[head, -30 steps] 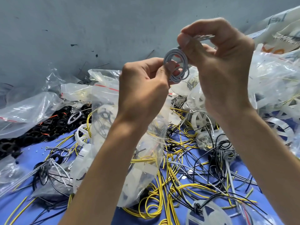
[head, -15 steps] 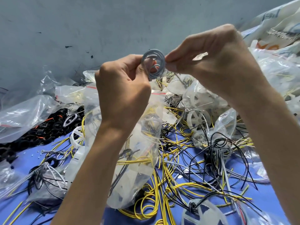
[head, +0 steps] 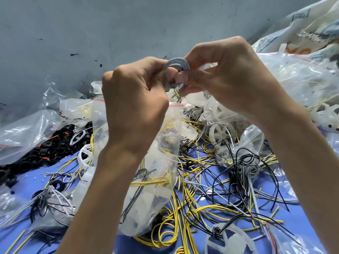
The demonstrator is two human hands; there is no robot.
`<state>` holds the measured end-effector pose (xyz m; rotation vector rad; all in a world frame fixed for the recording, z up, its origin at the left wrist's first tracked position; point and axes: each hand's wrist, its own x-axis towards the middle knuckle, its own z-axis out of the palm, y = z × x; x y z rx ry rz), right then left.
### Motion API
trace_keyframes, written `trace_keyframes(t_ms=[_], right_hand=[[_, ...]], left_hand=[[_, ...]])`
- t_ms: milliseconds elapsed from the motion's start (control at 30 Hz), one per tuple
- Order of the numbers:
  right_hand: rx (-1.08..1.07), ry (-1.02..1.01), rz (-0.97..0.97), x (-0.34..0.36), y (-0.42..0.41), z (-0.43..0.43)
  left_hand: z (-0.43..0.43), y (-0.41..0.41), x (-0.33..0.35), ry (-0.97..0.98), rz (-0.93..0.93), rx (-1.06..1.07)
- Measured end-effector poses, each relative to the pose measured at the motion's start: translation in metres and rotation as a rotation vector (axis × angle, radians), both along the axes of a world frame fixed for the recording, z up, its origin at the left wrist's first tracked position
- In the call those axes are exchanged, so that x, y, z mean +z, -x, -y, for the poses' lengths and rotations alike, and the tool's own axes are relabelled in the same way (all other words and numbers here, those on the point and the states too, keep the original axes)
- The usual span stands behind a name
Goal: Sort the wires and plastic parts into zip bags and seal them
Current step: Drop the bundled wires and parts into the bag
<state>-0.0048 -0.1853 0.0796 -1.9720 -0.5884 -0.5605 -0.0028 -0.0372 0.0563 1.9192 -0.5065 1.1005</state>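
left hand (head: 132, 107) and right hand (head: 225, 79) pinch a grey wire coil (head: 177, 64), grips clamped on it. a zip bag (head: 165, 147) sits at six o'clock.

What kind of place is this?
Probably a small parts-packing workbench: loose yellow wires heaped on a blue table, zip bags, piles of white plastic wheels and black rings.

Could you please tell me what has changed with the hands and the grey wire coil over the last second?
The left hand and right hand have closed in on the grey wire coil; it showed face-on, now it is tilted and half hidden by fingers. Neither hand let go. The zip bag below and the loose wires stayed put.
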Motion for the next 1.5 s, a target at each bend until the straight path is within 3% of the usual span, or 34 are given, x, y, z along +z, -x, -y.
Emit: trace_keyframes(t_ms=[333,533,867,1300,1500], right_hand=[[0.176,-0.366,-0.112,-0.008,-0.01,-0.001],[0.208,-0.38,-0.1,-0.011,-0.012,-0.002],[0.257,-0.333,-0.096,-0.012,-0.011,-0.003],[0.286,-0.311,-0.037,-0.014,-0.008,-0.013],[0.275,-0.321,-0.017,-0.013,-0.007,-0.017]], left_hand=[[0.008,-0.004,-0.007,0.234,-0.097,-0.124],[0.008,-0.008,-0.01,0.224,-0.1,-0.1],[0.004,-0.009,-0.005,0.467,-0.107,-0.286],[-0.009,-0.01,0.002,0.359,-0.14,-0.333],[-0.012,-0.011,0.0,0.447,-0.214,-0.461]])
